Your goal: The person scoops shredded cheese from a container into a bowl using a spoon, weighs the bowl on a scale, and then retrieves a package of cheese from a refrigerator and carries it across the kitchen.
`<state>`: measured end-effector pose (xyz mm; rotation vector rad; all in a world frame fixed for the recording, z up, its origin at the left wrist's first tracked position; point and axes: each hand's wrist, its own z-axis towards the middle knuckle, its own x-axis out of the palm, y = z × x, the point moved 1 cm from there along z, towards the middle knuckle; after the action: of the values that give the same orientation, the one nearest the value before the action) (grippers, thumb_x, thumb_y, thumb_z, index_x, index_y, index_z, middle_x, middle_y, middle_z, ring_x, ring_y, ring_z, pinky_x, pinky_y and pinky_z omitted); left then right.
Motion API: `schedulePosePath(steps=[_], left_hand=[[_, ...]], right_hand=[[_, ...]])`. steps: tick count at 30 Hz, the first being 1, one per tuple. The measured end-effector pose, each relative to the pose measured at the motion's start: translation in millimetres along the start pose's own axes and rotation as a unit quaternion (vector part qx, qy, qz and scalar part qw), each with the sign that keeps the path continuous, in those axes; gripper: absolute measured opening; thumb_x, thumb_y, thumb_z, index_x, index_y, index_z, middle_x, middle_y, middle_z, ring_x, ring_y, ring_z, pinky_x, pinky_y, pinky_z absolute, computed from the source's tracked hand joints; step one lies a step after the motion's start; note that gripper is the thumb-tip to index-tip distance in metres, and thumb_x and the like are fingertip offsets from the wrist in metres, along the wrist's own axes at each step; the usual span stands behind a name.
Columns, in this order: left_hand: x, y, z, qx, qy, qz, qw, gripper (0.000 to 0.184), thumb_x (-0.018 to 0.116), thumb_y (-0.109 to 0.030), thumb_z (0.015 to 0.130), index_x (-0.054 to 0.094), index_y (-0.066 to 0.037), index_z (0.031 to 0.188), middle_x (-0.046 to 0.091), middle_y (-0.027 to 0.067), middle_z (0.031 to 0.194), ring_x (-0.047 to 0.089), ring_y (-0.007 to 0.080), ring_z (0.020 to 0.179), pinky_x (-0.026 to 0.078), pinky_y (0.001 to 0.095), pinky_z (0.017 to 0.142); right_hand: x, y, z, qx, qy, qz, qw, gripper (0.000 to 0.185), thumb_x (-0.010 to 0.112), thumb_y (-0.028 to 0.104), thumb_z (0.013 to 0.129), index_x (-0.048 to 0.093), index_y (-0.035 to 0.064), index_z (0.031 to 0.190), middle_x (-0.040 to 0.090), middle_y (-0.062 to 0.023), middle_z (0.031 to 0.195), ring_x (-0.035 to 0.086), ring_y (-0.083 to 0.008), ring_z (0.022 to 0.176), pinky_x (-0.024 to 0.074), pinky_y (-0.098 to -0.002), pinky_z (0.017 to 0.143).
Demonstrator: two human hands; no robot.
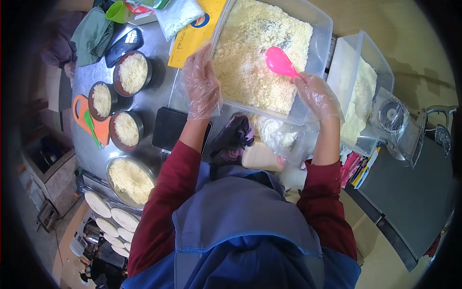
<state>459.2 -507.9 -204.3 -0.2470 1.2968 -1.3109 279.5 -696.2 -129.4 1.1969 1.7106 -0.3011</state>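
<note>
A large clear plastic bin (320,45) holds pale crumbly grated food (255,43), with a small white patch near its middle. My right hand (315,94), in a thin clear plastic glove, grips the handle of a pink spoon (278,60) over the bin's right part. The spoon's bowl lies over the crumbs and points up and left. My left hand (201,82), gloved the same way, is at the bin's left wall with its fingers apart and nothing in it. Just left of it and above is a yellow packet (195,36).
Dark bowls (143,72) of grated food and a metal bowl (110,166) stand at left. An orange board (79,108), phone (124,47) and black tablet-like device (168,129) lie nearby. Right are a second bin (385,72) and a scale-like device (392,115). Flat dough rounds (124,220) sit lower left.
</note>
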Motion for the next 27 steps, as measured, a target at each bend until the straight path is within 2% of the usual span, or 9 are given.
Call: schedulePosePath(steps=[4, 8, 11, 14, 16, 18, 20, 23, 27], left_hand=[[0, 2, -1, 0.007, -0.001, -0.007, 1.0, 0.043, 0.053, 0.005, 0.082, 0.057, -0.009, 0.122, 0.058, 0.0175, 0.109, 0.055, 0.0355, 0.101, 0.043, 0.043, 0.089], [0, 1, 0, -0.003, 0.008, 0.007, 1.0, 0.036, 0.049, 0.001, 0.088, 0.058, -0.007, 0.122, 0.061, 0.016, 0.108, 0.057, 0.0309, 0.101, 0.042, 0.0386, 0.091], [0, 3, -1, 0.008, 0.004, 0.018, 1.0, 0.036, 0.049, 0.001, 0.087, 0.058, -0.007, 0.122, 0.061, 0.0157, 0.108, 0.057, 0.0305, 0.101, 0.042, 0.0385, 0.091], [-2, 0, 0, 0.002, 0.014, 0.027, 1.0, 0.037, 0.05, 0.0, 0.087, 0.058, -0.007, 0.122, 0.061, 0.0154, 0.108, 0.057, 0.03, 0.1, 0.042, 0.0384, 0.091], [-2, -1, 0, 0.0, 0.013, 0.018, 1.0, 0.037, 0.05, 0.0, 0.087, 0.058, -0.008, 0.122, 0.061, 0.0153, 0.108, 0.057, 0.03, 0.1, 0.042, 0.0385, 0.09], [-3, 0, 0, -0.005, 0.012, 0.012, 1.0, 0.037, 0.05, 0.001, 0.087, 0.058, -0.008, 0.122, 0.061, 0.0153, 0.108, 0.057, 0.03, 0.1, 0.042, 0.0386, 0.09], [-2, -1, 0, 0.008, 0.004, 0.009, 1.0, 0.037, 0.049, 0.001, 0.087, 0.058, -0.008, 0.123, 0.061, 0.0153, 0.108, 0.057, 0.0299, 0.1, 0.042, 0.0389, 0.09], [0, 2, -1, -0.006, 0.008, 0.007, 1.0, 0.038, 0.05, 0.001, 0.087, 0.058, -0.008, 0.123, 0.061, 0.0154, 0.108, 0.057, 0.0305, 0.102, 0.042, 0.0393, 0.091], [-2, -1, 1, -0.013, 0.012, 0.01, 1.0, 0.037, 0.05, 0.001, 0.087, 0.058, -0.007, 0.123, 0.06, 0.016, 0.109, 0.056, 0.0318, 0.103, 0.042, 0.0399, 0.091]], right_hand=[[18, 3, 12, -0.012, 0.017, 0.08, 0.997, 0.036, 0.047, 0.033, 0.094, 0.068, 0.0043, 0.1, 0.065, -0.0191, 0.084, 0.063, -0.0289, 0.081, 0.0464, -0.0376, 0.08], [22, 8, -7, 0.014, 0.138, -0.023, 0.99, 0.036, 0.047, 0.033, 0.093, 0.068, 0.0049, 0.1, 0.066, -0.0193, 0.089, 0.063, -0.0282, 0.083, 0.0467, -0.0369, 0.082], [23, -18, -8, 0.0, 0.067, -0.038, 0.997, 0.036, 0.045, 0.032, 0.093, 0.068, 0.0044, 0.101, 0.067, -0.0199, 0.091, 0.064, -0.0292, 0.085, 0.0469, -0.0371, 0.082], [16, -4, -4, 0.091, 0.053, 0.054, 0.993, 0.037, 0.045, 0.032, 0.094, 0.067, 0.0033, 0.102, 0.067, -0.0201, 0.097, 0.064, -0.0321, 0.09, 0.0468, -0.0379, 0.084], [24, 14, -4, -0.038, 0.108, -0.062, 0.991, 0.039, 0.045, 0.034, 0.094, 0.066, 0.0029, 0.104, 0.066, -0.0199, 0.101, 0.063, -0.0345, 0.094, 0.0467, -0.039, 0.086], [18, 18, -10, -0.036, 0.067, -0.111, 0.991, 0.04, 0.043, 0.035, 0.095, 0.066, 0.0036, 0.104, 0.065, -0.0212, 0.103, 0.062, -0.0361, 0.095, 0.047, -0.0416, 0.086], [4, 5, -8, 0.125, -0.005, -0.138, 0.982, 0.038, 0.039, 0.031, 0.094, 0.065, 0.0046, 0.102, 0.065, -0.0211, 0.103, 0.062, -0.0358, 0.096, 0.0472, -0.0441, 0.086], [-13, 5, -2, 0.108, -0.085, -0.168, 0.976, 0.037, 0.037, 0.029, 0.094, 0.067, 0.006, 0.097, 0.066, -0.0202, 0.1, 0.063, -0.0363, 0.094, 0.0481, -0.046, 0.083], [24, 8, 15, 0.037, -0.038, -0.214, 0.975, 0.038, 0.037, 0.029, 0.093, 0.068, 0.0073, 0.094, 0.067, -0.0194, 0.094, 0.064, -0.0368, 0.091, 0.0491, -0.0467, 0.081]])
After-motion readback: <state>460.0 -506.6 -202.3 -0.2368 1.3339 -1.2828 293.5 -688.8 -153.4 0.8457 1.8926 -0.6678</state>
